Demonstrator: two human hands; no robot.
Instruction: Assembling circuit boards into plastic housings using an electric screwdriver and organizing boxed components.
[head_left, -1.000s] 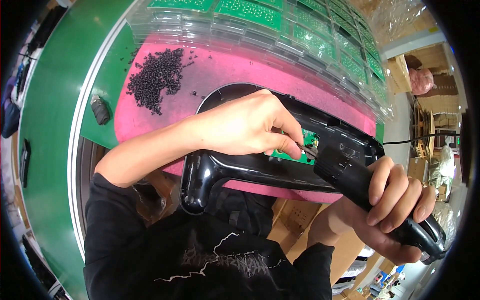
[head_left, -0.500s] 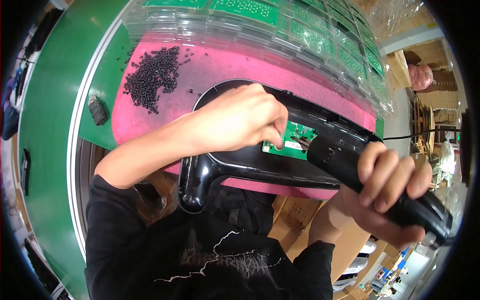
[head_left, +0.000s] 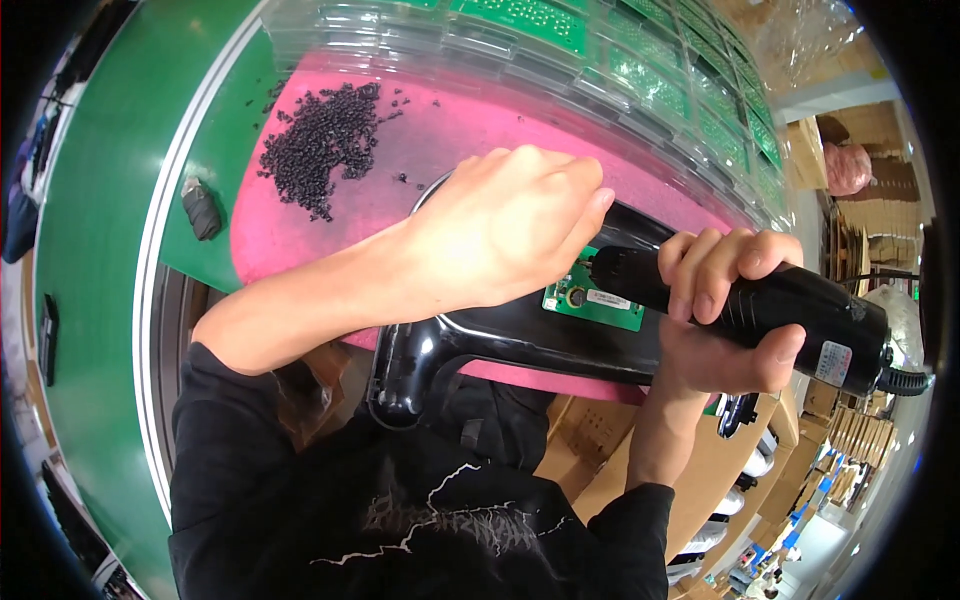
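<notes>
My right hand (head_left: 715,272) grips a black electric screwdriver (head_left: 822,308), held slantwise with its tip down to the left. That tip is at the upper edge of a green circuit board (head_left: 620,318), which lies inside a black plastic housing (head_left: 550,345). Just left of the tip is my left hand (head_left: 510,225), closed with its fingers curled under. Its fingertips are hidden behind the hand, so whatever they pinch cannot be made out. The left wrist and forearm cover part of the housing.
A pile of small black screws (head_left: 320,145) lies at the left of a pink mat (head_left: 440,125). Clear plastic trays (head_left: 640,112) of green boards line the far side. On the green table (head_left: 105,250) sits a dark wrapped lump (head_left: 202,208). Cardboard boxes (head_left: 735,465) stand at lower right.
The screwdriver has swung up and levelled out, its tip moving left toward the board's upper edge. My left hand has shifted right and up, away from the board's left part.
</notes>
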